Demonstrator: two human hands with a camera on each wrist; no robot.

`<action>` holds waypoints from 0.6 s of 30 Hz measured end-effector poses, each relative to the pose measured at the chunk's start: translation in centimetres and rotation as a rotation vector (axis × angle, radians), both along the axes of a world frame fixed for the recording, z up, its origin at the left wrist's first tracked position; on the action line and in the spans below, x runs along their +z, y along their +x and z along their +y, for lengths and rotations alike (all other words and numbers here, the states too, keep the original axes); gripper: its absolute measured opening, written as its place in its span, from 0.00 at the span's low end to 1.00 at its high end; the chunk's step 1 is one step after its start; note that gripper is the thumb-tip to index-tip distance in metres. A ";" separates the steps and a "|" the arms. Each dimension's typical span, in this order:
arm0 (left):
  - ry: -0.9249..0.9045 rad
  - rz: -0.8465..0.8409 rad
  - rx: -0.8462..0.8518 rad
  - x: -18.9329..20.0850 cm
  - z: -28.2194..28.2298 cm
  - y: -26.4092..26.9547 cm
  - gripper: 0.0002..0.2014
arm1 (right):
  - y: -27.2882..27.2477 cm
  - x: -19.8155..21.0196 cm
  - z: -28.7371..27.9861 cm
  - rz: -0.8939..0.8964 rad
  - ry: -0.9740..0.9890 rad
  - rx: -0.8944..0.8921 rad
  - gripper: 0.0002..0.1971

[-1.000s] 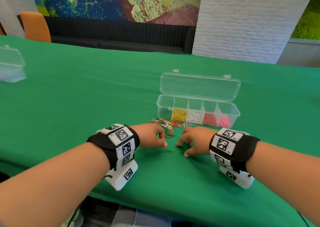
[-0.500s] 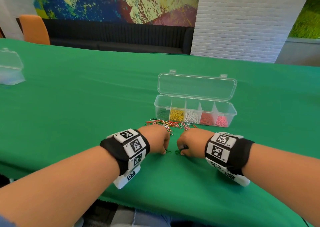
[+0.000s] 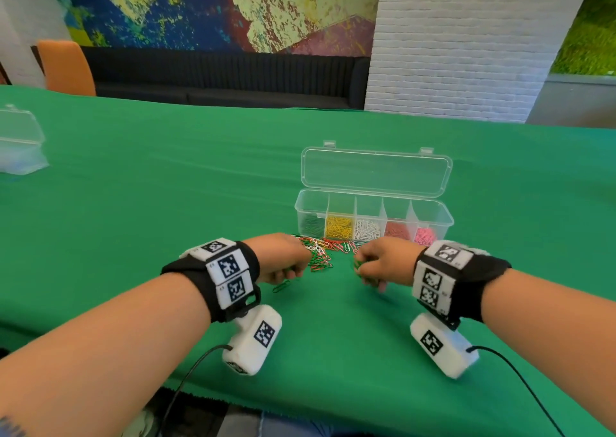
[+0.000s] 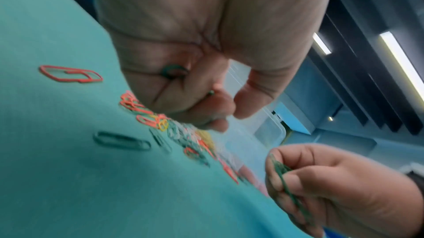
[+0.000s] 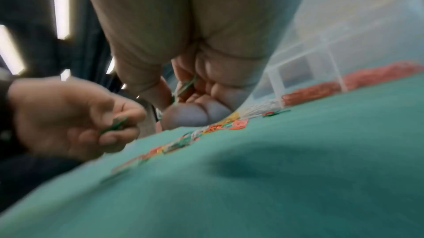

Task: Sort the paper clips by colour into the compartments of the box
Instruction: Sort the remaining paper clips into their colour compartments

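Note:
A clear box [image 3: 443, 218] stands open on the green cloth, its compartments holding green, yellow, white, red and pink paper clips. A mixed pile of clips [image 3: 321, 251] lies just in front of it. My left hand [image 3: 293, 271] hovers left of the pile, fingers curled around green clips [image 4: 174, 72]. To the right of the pile, my right hand [image 3: 361, 266] pinches a bunch of green clips [image 4: 284, 174], which the right wrist view shows as green clips [image 5: 187, 84] in its fingers. One green clip [image 3: 281, 286] lies loose on the cloth below my left hand.
A lone red clip [image 4: 71, 76] lies on the cloth left of the pile. Another clear box [image 3: 20, 150] stands at the far left. The cloth's front edge [image 3: 300, 410] runs close to me. An orange chair [image 3: 66, 66] and a dark bench stand behind the table.
Both hands have lifted off the cloth and moved apart, each carrying green clips. One green clip stays behind on the cloth.

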State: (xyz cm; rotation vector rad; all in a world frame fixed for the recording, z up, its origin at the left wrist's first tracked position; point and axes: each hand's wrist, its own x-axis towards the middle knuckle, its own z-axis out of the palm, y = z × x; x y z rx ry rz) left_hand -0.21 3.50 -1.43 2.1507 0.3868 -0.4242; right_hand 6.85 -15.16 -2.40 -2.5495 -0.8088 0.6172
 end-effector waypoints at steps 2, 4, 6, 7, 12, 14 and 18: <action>-0.101 -0.045 0.062 0.3 0.8 0.1 0.12 | 0.7 0.2 -0.3 0.191 0.210 -0.139 0.11; -0.195 -0.087 0.110 0.6 1.4 0.3 0.14 | 1.1 0.6 -0.4 0.327 0.366 -0.234 0.13; -0.288 -0.110 0.161 0.8 2.0 0.4 0.15 | 1.6 0.6 -0.6 0.420 0.479 -0.295 0.14; -0.325 -0.110 0.180 0.9 2.1 0.4 0.14 | 1.8 0.6 -0.6 0.460 0.514 -0.321 0.14; -0.479 -0.106 0.241 0.8 2.9 0.3 0.16 | 1.9 0.8 -0.8 0.692 0.664 -0.394 0.15; -0.456 -0.093 0.204 0.6 3.2 0.2 0.19 | 1.4 1.2 -0.7 0.821 0.723 -0.377 0.09; -0.071 -0.082 0.021 0.8 3.4 0.1 0.10 | 1.3 1.1 0.2 0.742 0.606 -0.346 0.21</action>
